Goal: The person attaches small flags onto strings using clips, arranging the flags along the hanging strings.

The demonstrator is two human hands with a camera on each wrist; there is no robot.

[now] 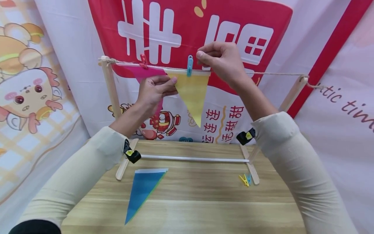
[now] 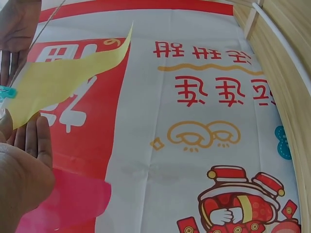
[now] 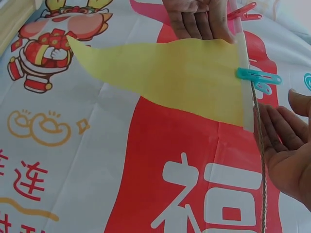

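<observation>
A yellow triangular pennant (image 1: pixel 193 94) hangs from a string (image 1: pixel 271 73), with a blue clothespin (image 1: pixel 190 65) on its white top band. My left hand (image 1: pixel 156 91) pinches the pennant's upper left edge, thumb in front and fingers behind. Just right of the clothespin is my right hand (image 1: pixel 223 61); in the right wrist view its thumb and fingers (image 3: pixel 286 126) stand apart, holding nothing, beside the string. Left of the yellow pennant hangs a pink pennant (image 1: pixel 146 72) under a red clothespin (image 1: pixel 143 61), partly hidden by my left hand.
Two wooden posts (image 1: pixel 111 87) carry the string, and a white rod (image 1: pixel 190 159) joins their feet low down. Blue pennants (image 1: pixel 144 187) lie on the wooden table (image 1: pixel 198 211) at left. Yellow and blue clothespins (image 1: pixel 244 180) lie by the right foot. A printed cloth hangs behind.
</observation>
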